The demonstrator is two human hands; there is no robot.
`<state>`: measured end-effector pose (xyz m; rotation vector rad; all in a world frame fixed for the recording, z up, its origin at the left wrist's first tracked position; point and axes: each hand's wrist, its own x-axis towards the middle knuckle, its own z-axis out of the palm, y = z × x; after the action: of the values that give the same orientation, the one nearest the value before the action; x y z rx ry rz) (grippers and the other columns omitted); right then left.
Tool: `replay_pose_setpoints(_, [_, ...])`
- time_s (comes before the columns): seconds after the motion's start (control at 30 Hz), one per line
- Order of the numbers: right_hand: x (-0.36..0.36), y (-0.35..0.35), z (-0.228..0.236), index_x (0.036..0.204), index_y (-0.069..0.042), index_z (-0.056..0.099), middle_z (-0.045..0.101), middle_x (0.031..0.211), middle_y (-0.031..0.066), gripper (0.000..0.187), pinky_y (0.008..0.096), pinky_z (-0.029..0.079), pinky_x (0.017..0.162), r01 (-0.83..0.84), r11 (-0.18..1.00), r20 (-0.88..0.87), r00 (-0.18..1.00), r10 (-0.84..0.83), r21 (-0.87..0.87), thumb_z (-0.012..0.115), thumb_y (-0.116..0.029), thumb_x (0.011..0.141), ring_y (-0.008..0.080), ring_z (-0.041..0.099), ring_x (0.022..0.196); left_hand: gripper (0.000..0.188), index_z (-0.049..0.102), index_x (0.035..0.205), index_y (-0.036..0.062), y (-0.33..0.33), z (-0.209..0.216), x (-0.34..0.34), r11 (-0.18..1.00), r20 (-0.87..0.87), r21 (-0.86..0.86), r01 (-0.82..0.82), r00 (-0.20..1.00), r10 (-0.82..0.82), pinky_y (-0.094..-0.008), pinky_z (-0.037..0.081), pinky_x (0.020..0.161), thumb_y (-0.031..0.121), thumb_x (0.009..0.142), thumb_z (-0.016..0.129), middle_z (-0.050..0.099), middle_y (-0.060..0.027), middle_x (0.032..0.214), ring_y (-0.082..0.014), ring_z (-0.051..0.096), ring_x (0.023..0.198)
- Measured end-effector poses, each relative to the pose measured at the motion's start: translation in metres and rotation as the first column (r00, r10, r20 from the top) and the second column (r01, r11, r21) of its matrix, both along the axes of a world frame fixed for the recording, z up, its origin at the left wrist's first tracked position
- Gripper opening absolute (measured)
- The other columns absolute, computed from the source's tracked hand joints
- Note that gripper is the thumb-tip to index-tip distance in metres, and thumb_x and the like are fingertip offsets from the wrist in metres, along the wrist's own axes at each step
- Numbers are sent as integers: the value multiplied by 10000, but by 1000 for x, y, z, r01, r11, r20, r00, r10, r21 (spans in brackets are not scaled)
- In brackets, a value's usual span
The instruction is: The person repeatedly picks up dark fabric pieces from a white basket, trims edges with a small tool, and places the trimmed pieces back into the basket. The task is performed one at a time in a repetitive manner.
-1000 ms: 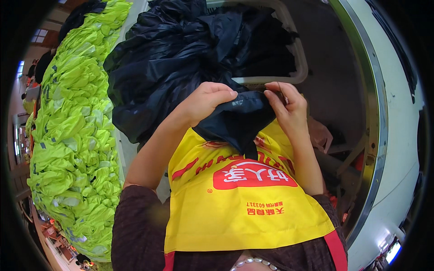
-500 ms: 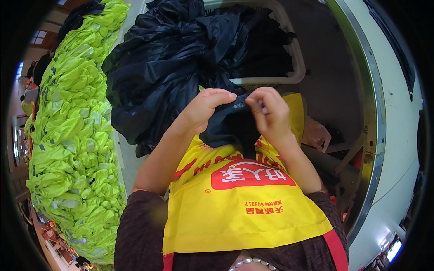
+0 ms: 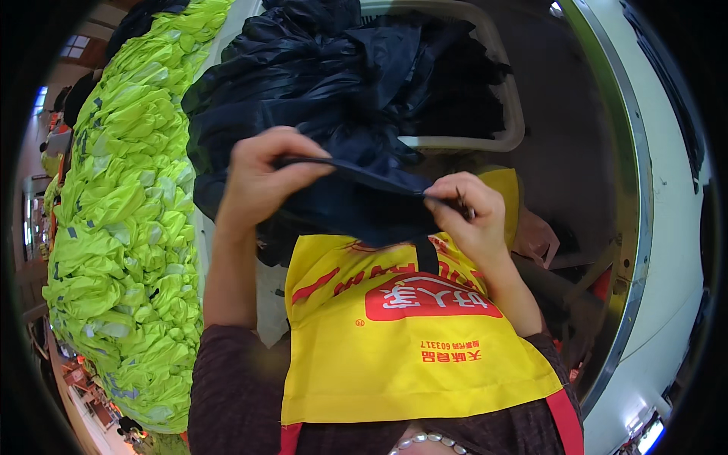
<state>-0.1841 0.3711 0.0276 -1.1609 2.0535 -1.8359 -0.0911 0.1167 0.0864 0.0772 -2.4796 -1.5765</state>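
Observation:
A dark navy piece of fabric (image 3: 356, 203) is stretched between my hands, its upper edge running slantwise from one to the other. My left hand (image 3: 265, 171) pinches that edge between thumb and fingers. At the other end, my right hand (image 3: 474, 208) grips the same edge; a small dark object shows among its fingers, too unclear to name. Just beyond, a big heap of dark shiny fabric (image 3: 280, 91) lies gathered, and the held piece overlaps it in view, so I cannot tell whether they are joined.
Bright yellow-green garments (image 3: 121, 250) are piled in a long row on the left. A pale plastic basket (image 3: 514, 114) holds dark fabric at the back. A metal-edged white table (image 3: 675, 250) curves along the right. My yellow apron (image 3: 409, 387) covers my lap.
My left hand has moved left, away from the right hand, which has shifted slightly right and down. The fabric edge between them is now longer and drawn out.

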Motion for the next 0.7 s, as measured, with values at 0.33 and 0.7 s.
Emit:
replay_pose_setpoints(0.33, [13,-16,-39,738,13,602,582,670,65,81,217,348,472,-168,985,255,955,152,42,654,-43,764,89,472,508,136,622,810,11,-147,-103,152,758,97,-411,-506,803,588,-223,434,579,53,717,713,591,-26,693,-97,546,623])
replay_pose_setpoints(0.7, [-22,3,-123,750,15,570,443,571,-2,192,236,318,487,-69,935,391,917,-77,348,623,-151,829,57,384,551,310,574,1122,131,-186,-360,244,825,895,323,-464,432,-107,-308,421,896,282,857,520,598,-76,1105,-203,553,1032])
